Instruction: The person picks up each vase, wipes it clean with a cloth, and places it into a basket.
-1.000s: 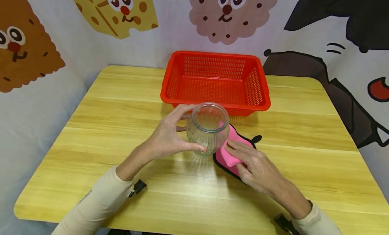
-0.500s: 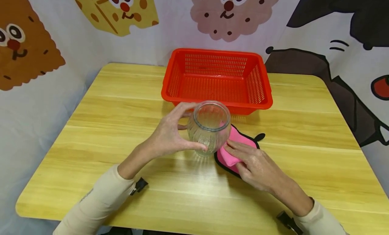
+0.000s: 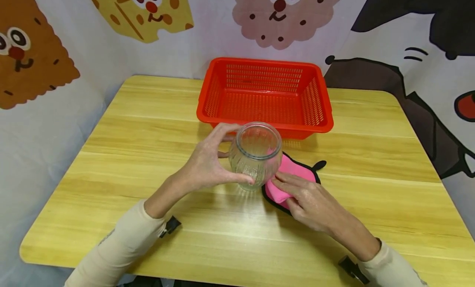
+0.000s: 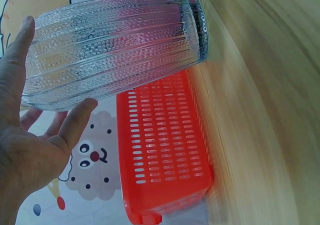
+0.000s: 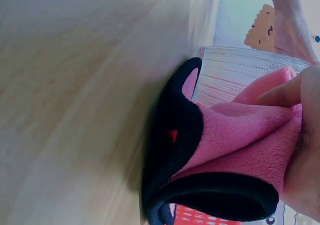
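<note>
A clear ribbed glass jar (image 3: 256,157) stands mouth up in the middle of the head view. My left hand (image 3: 208,159) holds its left side, the thumb in front and the other fingers behind. The left wrist view shows the jar's (image 4: 115,50) bumpy wall from the side, with the hand (image 4: 35,145) spread around its upper part. On the jar's right, my right hand (image 3: 311,200) grips a bunched pink cloth (image 3: 277,194) with black edging and presses it against the glass. Loose folds of the cloth (image 5: 245,135) hang below the fingers in the right wrist view.
Behind the jar sits a red plastic basket (image 3: 259,132) with slotted walls, nothing visible inside it. Everything rests on a light wooden table (image 3: 122,155) with rounded corners. A white printed curtain (image 3: 211,23) closes off the back and sides.
The head view has shifted slightly. Both hands keep nearly the same pose on the jar and the cloth; the cloth's black loop has edged a little to the right.
</note>
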### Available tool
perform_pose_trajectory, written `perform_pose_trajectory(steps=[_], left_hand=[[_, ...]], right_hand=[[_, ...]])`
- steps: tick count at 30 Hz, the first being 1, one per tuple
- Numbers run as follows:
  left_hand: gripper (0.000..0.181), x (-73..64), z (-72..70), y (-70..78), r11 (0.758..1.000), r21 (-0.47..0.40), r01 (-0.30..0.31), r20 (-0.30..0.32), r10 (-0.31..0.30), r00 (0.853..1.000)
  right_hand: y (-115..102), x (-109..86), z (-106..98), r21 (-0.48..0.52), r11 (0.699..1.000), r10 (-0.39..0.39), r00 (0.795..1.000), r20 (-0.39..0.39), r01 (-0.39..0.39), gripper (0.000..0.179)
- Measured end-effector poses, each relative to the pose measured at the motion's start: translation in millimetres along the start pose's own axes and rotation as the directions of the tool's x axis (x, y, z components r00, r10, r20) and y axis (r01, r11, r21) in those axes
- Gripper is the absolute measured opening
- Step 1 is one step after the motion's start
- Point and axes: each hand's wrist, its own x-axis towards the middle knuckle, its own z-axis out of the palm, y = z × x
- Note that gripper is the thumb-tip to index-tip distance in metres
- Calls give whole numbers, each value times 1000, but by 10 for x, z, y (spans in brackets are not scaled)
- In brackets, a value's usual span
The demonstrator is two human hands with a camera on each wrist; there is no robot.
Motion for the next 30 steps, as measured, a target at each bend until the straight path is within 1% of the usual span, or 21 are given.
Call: perform_pose_trajectory(steps=[9, 13, 17, 21, 25, 30], left_hand=[[103, -2, 9, -14, 1000, -5, -9, -5, 9, 1000], [104, 8, 6, -19, 1000, 9, -16, -1, 16, 1000], [104, 19, 3, -19, 1000, 22, -17, 5, 17, 1000], [103, 22, 6, -22, 1000, 19, -20, 9, 20, 1000], [103, 21, 7, -29, 1000, 13, -27, 7, 27, 1000], [103, 17, 12, -14, 999, 11, -32, 5, 32, 999]], right_hand=[[15, 13, 21, 17, 1000, 18, 999, 27, -19, 50], [33, 22, 29, 15, 1000, 22, 999, 45, -23, 48], [57, 30, 43, 12, 1000, 27, 996, 83, -28, 47], [84, 48, 61, -2, 1000, 16, 992, 126, -16, 46], [100, 62, 66, -5, 1000, 1, 990, 143, 0, 47], [109, 76, 68, 1, 1000, 1, 984, 176, -1, 47]])
